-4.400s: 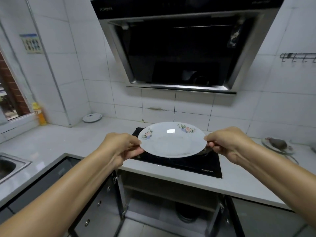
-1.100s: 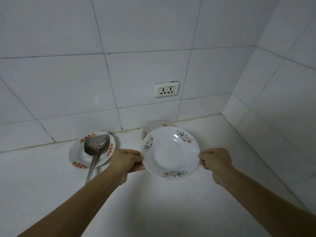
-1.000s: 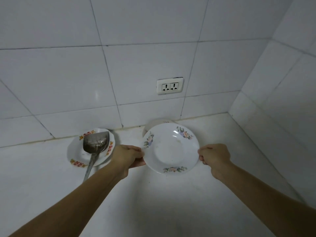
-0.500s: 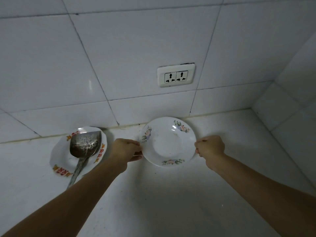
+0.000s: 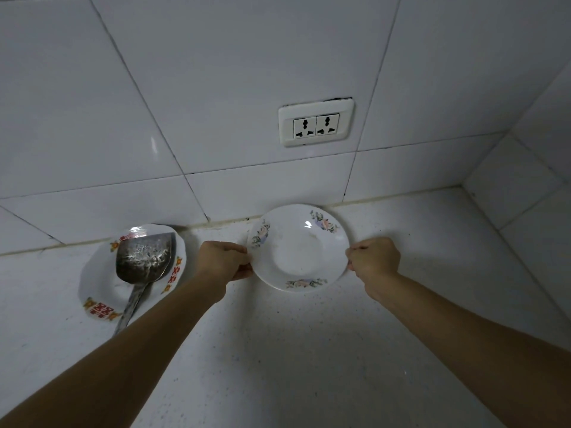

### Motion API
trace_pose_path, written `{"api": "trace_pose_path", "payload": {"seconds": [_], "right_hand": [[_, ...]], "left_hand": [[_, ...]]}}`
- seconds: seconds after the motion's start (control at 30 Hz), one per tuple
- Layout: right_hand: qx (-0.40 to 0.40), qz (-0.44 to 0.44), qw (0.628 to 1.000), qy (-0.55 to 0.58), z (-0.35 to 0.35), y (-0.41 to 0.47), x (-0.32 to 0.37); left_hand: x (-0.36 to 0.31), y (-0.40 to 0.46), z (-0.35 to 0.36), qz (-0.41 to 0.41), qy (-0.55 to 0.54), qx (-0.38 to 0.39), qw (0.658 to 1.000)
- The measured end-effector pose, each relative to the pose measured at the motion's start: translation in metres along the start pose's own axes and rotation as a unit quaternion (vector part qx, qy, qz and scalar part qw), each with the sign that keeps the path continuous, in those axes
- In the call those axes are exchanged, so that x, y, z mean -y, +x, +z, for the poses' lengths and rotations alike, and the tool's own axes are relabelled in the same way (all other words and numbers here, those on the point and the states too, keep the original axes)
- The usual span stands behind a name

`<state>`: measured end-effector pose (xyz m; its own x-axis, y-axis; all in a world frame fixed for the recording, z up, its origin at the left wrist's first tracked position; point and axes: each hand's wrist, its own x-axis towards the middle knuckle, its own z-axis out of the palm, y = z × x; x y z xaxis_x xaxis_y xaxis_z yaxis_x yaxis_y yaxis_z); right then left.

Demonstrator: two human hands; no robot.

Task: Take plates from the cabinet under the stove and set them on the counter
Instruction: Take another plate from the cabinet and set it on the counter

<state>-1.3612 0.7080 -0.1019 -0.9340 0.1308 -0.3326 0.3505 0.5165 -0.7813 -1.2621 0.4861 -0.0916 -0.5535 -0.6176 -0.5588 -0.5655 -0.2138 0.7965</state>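
The white speckled counter (image 5: 278,359) meets a tiled wall under a 2-gang socket (image 5: 315,122). The floral plate (image 5: 298,247) sits face-up and level near the wall seam, left hand (image 5: 224,261) and right hand (image 5: 372,257) pinching opposite rim edges. A red-patterned plate (image 5: 95,291) carrying a metal spatula (image 5: 142,261) lies well left; bare counter spreads in front and to the right.

You are in a home kitchen: a pale speckled worktop (image 5: 309,350) runs into a corner of white wall tiles (image 5: 231,88), a double socket (image 5: 315,122) sits above it, and a flowered plate (image 5: 298,247) and a metal spatula (image 5: 142,264) on another plate (image 5: 99,301) lie there.
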Motion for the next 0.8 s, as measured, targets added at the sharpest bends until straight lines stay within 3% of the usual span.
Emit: {"api": "trace_pose_path", "payload": {"seconds": [0.8], "right_hand": [[-0.014,-0.022,1.000,-0.014,0.0059,-0.0012,-0.0051]], "left_hand": [[0.0045,0.0068,-0.0013,-0.015,-0.013,0.004,1.000]]}}
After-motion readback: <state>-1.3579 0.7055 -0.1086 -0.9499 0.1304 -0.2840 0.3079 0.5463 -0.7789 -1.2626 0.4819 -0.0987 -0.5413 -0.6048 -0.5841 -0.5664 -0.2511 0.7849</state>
